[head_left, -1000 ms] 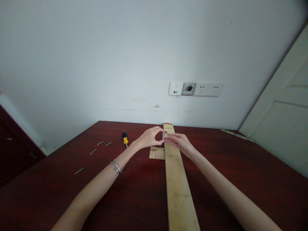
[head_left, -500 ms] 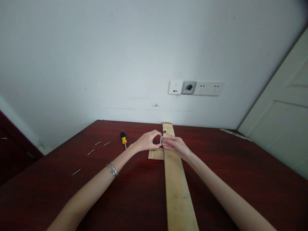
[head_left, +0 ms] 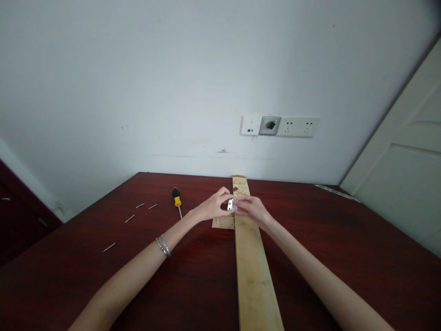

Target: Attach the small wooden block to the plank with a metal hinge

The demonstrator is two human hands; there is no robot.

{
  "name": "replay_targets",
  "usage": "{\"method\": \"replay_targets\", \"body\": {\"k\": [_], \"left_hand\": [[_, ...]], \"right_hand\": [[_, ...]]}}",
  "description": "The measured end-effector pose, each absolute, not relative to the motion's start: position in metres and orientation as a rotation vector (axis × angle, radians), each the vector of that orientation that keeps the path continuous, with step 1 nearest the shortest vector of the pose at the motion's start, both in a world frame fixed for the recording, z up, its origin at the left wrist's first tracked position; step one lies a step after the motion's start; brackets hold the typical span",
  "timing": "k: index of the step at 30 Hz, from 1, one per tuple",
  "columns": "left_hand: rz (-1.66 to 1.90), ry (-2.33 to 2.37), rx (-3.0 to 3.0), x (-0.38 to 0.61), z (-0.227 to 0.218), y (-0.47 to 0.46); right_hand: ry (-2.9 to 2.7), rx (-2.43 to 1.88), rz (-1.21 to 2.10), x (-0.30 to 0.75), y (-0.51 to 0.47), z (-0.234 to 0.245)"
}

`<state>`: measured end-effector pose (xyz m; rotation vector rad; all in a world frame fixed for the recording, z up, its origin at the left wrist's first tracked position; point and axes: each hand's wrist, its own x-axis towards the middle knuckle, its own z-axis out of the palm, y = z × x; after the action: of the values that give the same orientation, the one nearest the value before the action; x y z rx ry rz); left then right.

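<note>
A small silver metal hinge [head_left: 230, 204] with holes in its face is held above the wooden pieces. My left hand [head_left: 215, 204] pinches it from the left, thumb below and fingers above. From the right, my right hand [head_left: 254, 210] grips its other edge with the fingertips. Beneath the hands runs a long pale wooden board [head_left: 257, 271], pointing toward the wall. A shorter wooden piece [head_left: 223, 223] sticks out to the board's left, partly hidden by my left hand.
Left of my hands lies a yellow and black screwdriver [head_left: 177, 197]. Several screws or nails, such as the long one [head_left: 109, 247], are scattered on the dark red table [head_left: 186, 285]. Wall sockets [head_left: 298, 127] sit behind, and a thin strip [head_left: 336, 192] lies at the back right.
The hinge has turned in my fingers, so its flat holed face now shows instead of its narrow side. My hands have shifted only slightly; the board and screwdriver stay put.
</note>
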<state>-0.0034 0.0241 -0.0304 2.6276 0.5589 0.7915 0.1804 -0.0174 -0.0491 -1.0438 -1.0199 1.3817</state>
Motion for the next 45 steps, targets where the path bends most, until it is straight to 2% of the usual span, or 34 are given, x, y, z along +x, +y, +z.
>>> {"method": "replay_targets", "body": {"k": [9, 24, 34, 45], "left_hand": [[0.72, 0.624, 2.626, -0.006, -0.038, 0.03], [0.837, 0.609, 2.527, -0.009, -0.047, 0.036], [0.922, 0.601, 2.502, -0.011, -0.042, 0.035], [0.944, 0.58, 2.515, -0.01, -0.045, 0.036]], "right_hand": [[-0.971, -1.074, 1.329, 0.183, -0.013, -0.053], [-1.007, -1.129, 1.278, 0.177, -0.013, -0.055], [-0.96, -0.901, 1.454, 0.177, -0.019, -0.053], [-0.919, -0.938, 1.398, 0.168, -0.016, -0.06]]}}
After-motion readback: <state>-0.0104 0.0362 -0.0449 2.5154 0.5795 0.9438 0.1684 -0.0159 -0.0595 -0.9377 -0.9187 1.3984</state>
